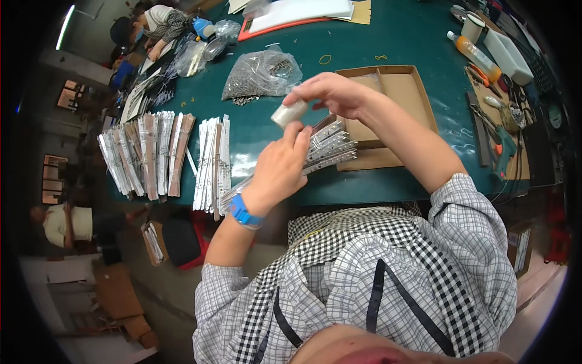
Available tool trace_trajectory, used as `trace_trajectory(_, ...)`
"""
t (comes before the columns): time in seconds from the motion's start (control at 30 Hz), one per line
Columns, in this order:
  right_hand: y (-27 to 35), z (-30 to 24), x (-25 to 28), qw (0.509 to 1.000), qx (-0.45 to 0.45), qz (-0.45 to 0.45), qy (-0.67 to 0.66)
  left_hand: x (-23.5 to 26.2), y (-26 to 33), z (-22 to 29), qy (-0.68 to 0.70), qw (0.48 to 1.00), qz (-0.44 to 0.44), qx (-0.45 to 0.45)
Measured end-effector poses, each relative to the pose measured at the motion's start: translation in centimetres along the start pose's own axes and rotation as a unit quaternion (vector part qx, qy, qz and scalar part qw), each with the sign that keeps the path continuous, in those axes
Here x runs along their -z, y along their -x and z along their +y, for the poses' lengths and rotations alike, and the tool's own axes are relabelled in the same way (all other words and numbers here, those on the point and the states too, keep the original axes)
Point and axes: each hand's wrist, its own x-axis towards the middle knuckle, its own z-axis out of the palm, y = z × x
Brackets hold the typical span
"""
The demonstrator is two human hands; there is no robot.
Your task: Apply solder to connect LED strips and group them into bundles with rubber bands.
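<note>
The left hand (280, 162) was closed around a bundle of narrow strips (330, 149), over the green table (357, 47), the right hand (334, 95) pinched a white roll (287, 114) — just beside the left hand.

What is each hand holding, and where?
Left hand: a bundle of thin strips, gripped around its middle. Right hand: fingers at the upper edge of a whitish roll; whether they alone support it, I can't tell.
</note>
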Motion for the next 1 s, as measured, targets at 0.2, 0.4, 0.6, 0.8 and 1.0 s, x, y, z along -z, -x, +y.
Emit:
trace_trajectory(0.2,0.4,0.6,-2.8,0.982,0.075,0.165,0.047,-4.9,-0.4,-0.4,-0.050,0.985,0.136,0.092)
trace_trajectory(0.4,1.3,2.8,-3.4,0.967,0.144,0.161,0.136,-5.0,-0.5,0.2,-0.147,0.967,0.102,0.183)
trace_trajectory(0.6,3.3,0.9,-7.6,0.800,0.372,0.221,0.416,-6.6,-0.8,-3.9,-0.070,0.967,0.127,0.209)
trace_trajectory(0.8,7.4,2.9,-5.7,0.744,0.335,0.267,0.512,-0.9,-0.6,-6.1,0.138,0.937,0.209,0.243)
trace_trajectory(1.0,5.0,4.3,-1.5,0.960,0.051,0.154,0.229,3.0,0.0,-1.9,0.243,0.934,0.166,0.201)
